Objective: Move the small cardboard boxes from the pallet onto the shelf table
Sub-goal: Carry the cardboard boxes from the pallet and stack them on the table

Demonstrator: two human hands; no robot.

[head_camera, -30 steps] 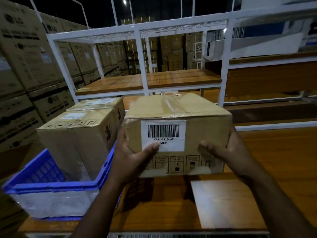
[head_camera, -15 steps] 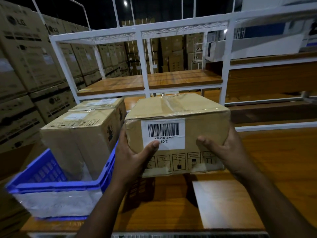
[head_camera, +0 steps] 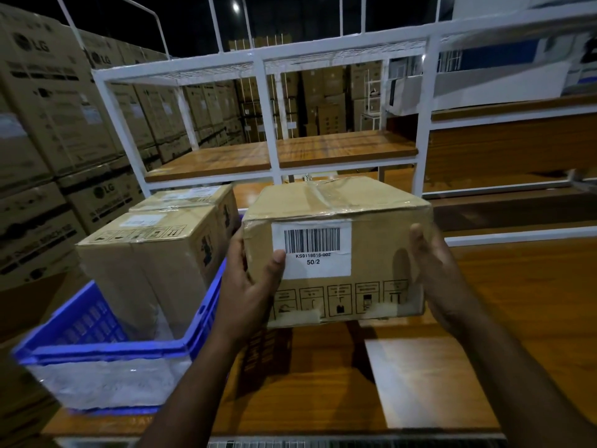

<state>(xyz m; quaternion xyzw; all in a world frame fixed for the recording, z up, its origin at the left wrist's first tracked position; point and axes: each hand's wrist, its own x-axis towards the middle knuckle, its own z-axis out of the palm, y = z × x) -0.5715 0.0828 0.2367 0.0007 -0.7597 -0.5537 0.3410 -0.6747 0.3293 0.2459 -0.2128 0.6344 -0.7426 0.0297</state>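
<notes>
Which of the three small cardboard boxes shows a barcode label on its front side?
The box held between both hands, over the wooden table. The two boxes in the blue crate carry small labels on top only.

3 small boxes (head_camera: 336, 250) (head_camera: 151, 253) (head_camera: 193, 198), 1 blue crate (head_camera: 106, 350), 2 hands (head_camera: 248, 286) (head_camera: 442, 279).
</notes>
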